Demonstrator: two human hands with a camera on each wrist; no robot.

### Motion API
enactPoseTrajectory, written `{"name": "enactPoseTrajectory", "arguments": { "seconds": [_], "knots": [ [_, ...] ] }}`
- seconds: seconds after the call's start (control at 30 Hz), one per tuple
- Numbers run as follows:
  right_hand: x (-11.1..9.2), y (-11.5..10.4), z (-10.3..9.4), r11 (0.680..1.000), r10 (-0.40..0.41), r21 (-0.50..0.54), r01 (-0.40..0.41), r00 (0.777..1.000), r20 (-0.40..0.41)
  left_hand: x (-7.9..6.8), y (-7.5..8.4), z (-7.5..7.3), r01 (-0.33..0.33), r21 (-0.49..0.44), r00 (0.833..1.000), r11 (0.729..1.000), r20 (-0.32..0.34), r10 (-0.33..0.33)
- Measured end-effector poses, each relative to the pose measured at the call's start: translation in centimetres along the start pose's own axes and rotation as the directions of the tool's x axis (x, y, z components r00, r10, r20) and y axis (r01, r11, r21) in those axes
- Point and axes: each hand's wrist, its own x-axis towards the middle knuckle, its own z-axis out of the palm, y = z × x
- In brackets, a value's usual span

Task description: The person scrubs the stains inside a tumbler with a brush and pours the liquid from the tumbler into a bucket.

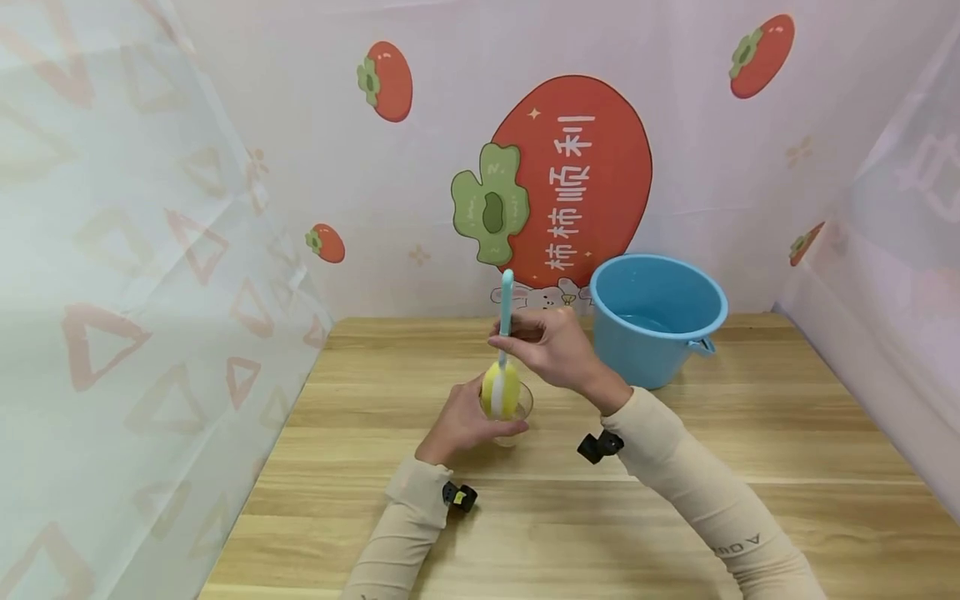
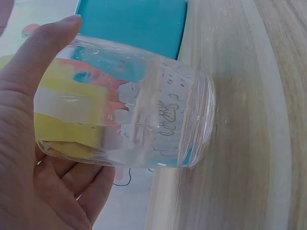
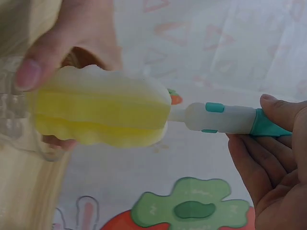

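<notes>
My left hand [image 1: 461, 423] grips a clear glass cup [image 2: 168, 115] round its side near the mouth, thumb on one side and fingers on the other. A sponge cup brush [image 3: 108, 108] has a yellow and white head and a white and teal handle. With thumb and fingers, my right hand [image 1: 558, 346] pinches the teal part of that handle, which points up in the head view. The end of the sponge head sits at the cup's mouth, just inside the rim, and yellow shows through the glass in the left wrist view. Most of the sponge stands outside the cup.
A blue bucket [image 1: 637, 354] with a side handle stands at the back right of the wooden table [image 1: 675, 467], beyond my right hand. Printed cloth [image 1: 420, 183] hangs behind the table and along both sides. Each wrist wears a small black camera.
</notes>
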Motion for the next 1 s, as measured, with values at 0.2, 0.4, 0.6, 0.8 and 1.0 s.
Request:
{"name": "enactPoseTrajectory", "arguments": {
  "seconds": [0.2,0.4,0.6,0.8,1.0],
  "knots": [
    [0.5,-0.9,-0.8,1.000,-0.003,-0.002,0.003,1.000,0.002,0.2,0.0,-0.2,-0.019,-0.002,1.000,1.000,0.005,0.019],
    [0.0,0.1,0.4,0.999,0.025,0.036,-0.025,1.000,0.003,0.1,0.0,-0.1,0.002,0.003,1.000,1.000,-0.002,-0.002],
    [-0.8,1.7,1.9,0.996,0.065,0.058,-0.067,0.997,0.029,0.0,0.0,0.0,0.025,-0.016,1.000,1.000,0.002,-0.025],
    [-1.6,2.9,2.9,0.997,0.076,0.032,-0.077,0.996,0.045,-0.1,0.1,0.0,0.025,-0.034,1.000,0.999,0.006,-0.025],
    [-1.1,1.9,2.1,0.998,0.050,0.045,-0.052,0.998,0.036,0.0,0.1,0.0,0.025,-0.032,1.000,0.999,0.010,-0.025]
  ]
}}
